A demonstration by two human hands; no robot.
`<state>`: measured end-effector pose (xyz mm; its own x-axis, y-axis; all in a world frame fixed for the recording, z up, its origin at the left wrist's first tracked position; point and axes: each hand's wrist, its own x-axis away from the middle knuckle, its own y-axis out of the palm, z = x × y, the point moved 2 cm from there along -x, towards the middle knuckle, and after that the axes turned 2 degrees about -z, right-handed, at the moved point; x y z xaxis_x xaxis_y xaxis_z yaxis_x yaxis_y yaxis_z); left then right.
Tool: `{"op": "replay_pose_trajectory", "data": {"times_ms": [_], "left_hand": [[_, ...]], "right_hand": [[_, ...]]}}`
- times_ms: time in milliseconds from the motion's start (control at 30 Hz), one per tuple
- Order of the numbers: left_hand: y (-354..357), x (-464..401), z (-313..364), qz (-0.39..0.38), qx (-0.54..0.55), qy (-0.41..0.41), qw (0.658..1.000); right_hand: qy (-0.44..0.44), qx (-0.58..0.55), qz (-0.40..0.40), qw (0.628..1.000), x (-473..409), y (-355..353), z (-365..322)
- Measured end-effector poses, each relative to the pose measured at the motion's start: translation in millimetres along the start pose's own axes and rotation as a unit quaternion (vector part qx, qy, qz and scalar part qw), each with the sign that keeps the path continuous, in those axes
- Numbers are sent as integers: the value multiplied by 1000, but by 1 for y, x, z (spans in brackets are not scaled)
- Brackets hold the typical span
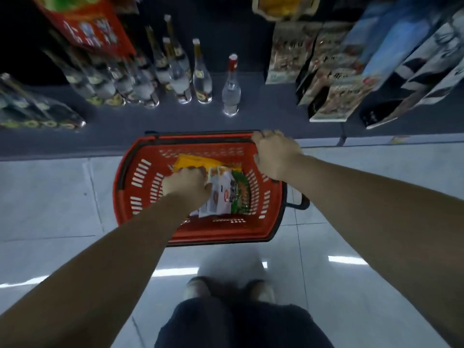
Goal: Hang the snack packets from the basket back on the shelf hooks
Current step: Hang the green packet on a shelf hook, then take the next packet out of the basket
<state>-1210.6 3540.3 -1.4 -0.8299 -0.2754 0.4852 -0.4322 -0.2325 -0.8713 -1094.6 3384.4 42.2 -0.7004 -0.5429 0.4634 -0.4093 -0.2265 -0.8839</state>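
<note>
A red plastic basket (140, 182) stands on the floor in front of the low shelf. Inside lie a yellow snack packet (193, 160), a white packet (221, 194) and a green one (241, 194). My left hand (187, 185) is down in the basket, fingers curled on the packets, with its thumb against the white packet. My right hand (275, 154) grips the basket's far right rim near the black handle. Hanging packets show at the top: a red one (93, 28) at the left and a yellow one (283, 6) at the top centre.
Clear glass bottles (200, 74) stand in rows on the dark low shelf (263, 114); one red-capped bottle (231, 86) stands alone. Boxed goods (334, 79) fill the right side. My feet (226, 290) stand on the glossy tiled floor (50, 197) behind the basket.
</note>
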Motion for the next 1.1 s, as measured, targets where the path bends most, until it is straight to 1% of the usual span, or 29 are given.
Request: {"op": "replay_pose_trajectory", "data": {"times_ms": [167, 267, 333, 467, 500, 600, 700, 733, 800, 867, 900, 967, 1033, 1100], "left_hand": [[114, -66, -5, -61, -52, 17, 997], [161, -97, -1, -129, -9, 30, 991], [186, -112, 5, -139, 17, 41, 989], [215, -132, 7, -138, -40, 23, 989], [219, -137, 5, -135, -37, 25, 990], [223, -140, -3, -127, 0, 40, 991], [221, -135, -12, -88, -2, 36, 995], [216, -134, -18, -73, 19, 31, 997], [203, -136, -33, -25, 119, 27, 992], [191, -139, -49, 59, 251, 2, 966], [186, -140, -55, 106, 315, -20, 943], [182, -141, -61, 183, 425, -76, 883], [177, -140, -59, 235, 483, -109, 836], [169, -137, -55, 257, 524, -109, 805]], "right_hand": [[-55, 12, -37, 998, -81, 117, 1], [-80, -5, -67, 995, -128, 174, 1], [-104, -22, -77, 991, -153, 202, 0], [-157, -41, -80, 984, -186, 242, -9], [-160, -47, -85, 982, -190, 248, -11], [-152, -73, -89, 982, -192, 252, -13], [-137, -77, -52, 986, -187, 239, -2], [-129, -83, -38, 987, -184, 232, 3], [-105, -120, -7, 987, -178, 219, 14], [-70, -194, 33, 978, -173, 208, 23], [-56, -232, 53, 970, -171, 204, 26], [-46, -291, 79, 952, -167, 200, 28], [-48, -333, 98, 937, -162, 199, 27], [-50, -378, 116, 917, -158, 198, 28]]}}
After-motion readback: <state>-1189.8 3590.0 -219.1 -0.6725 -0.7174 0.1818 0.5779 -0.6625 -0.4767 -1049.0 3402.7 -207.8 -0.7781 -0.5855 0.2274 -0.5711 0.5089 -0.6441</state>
